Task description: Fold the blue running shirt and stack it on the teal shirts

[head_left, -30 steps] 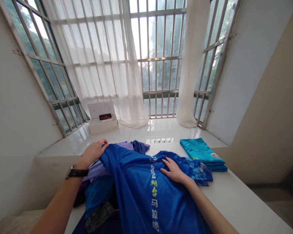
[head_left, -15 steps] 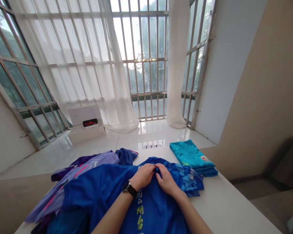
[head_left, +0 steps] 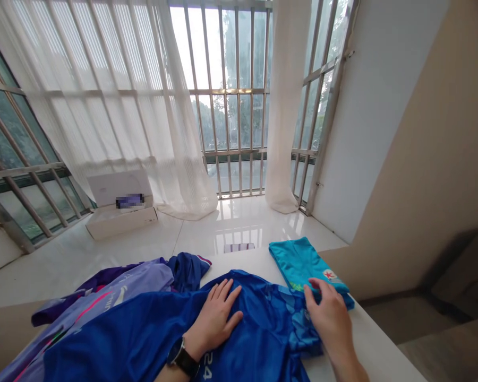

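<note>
Left grip (head_left: 215, 321) spread on blue jersey (head_left: 258, 339), long axis pointing away, right grip (head_left: 329, 318) loosely curled

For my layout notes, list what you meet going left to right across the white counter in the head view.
Lavender sports shirt → left hand, resting on a royal-blue jersey → folded teal shirt
</note>
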Tool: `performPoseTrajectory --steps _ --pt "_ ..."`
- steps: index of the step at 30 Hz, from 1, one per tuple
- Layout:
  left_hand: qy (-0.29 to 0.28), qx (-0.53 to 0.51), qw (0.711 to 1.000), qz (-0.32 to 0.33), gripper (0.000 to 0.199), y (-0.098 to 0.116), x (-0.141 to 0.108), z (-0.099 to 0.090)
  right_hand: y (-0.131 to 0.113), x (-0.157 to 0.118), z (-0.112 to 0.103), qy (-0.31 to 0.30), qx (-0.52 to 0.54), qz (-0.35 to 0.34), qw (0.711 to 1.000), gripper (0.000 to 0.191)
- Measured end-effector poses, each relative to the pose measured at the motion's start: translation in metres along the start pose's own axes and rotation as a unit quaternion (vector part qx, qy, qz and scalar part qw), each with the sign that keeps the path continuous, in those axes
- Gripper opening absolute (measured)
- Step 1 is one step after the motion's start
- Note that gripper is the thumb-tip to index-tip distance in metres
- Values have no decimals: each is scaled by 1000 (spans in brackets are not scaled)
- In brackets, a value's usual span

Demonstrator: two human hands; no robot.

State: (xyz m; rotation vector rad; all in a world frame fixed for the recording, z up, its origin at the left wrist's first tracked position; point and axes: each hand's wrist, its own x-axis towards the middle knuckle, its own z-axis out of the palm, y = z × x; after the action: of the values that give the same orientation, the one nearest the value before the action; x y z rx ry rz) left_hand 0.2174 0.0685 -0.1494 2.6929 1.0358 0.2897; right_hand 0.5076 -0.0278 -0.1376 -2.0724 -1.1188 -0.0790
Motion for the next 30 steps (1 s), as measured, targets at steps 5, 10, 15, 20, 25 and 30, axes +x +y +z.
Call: performPoseTrajectory --steps 5,10,15,20,25,30 --pt "-31 -16 999 -7 65 7 -2 -8 28 3 -6 -85 28 49 995 39" --pt "-29 -31 999 -21 65 9 -2 -8 25 3 -3 -132 24 26 991 51" --pt "-20 -42 999 -19 69 4 -1 -2 20 2 -13 -215 -25 -2 976 45" --pt "-21 -61 998 -12 69 3 -1 0 -7 -3 -19 -177 60 -52 981 46" --pt "31 -53 998 28 60 8 2 -9 -38 -8 -12 -184 256 7 949 45" --pt "41 -111 988 96 30 14 7 -18 -53 -9 -3 -318 364 157 861 40"
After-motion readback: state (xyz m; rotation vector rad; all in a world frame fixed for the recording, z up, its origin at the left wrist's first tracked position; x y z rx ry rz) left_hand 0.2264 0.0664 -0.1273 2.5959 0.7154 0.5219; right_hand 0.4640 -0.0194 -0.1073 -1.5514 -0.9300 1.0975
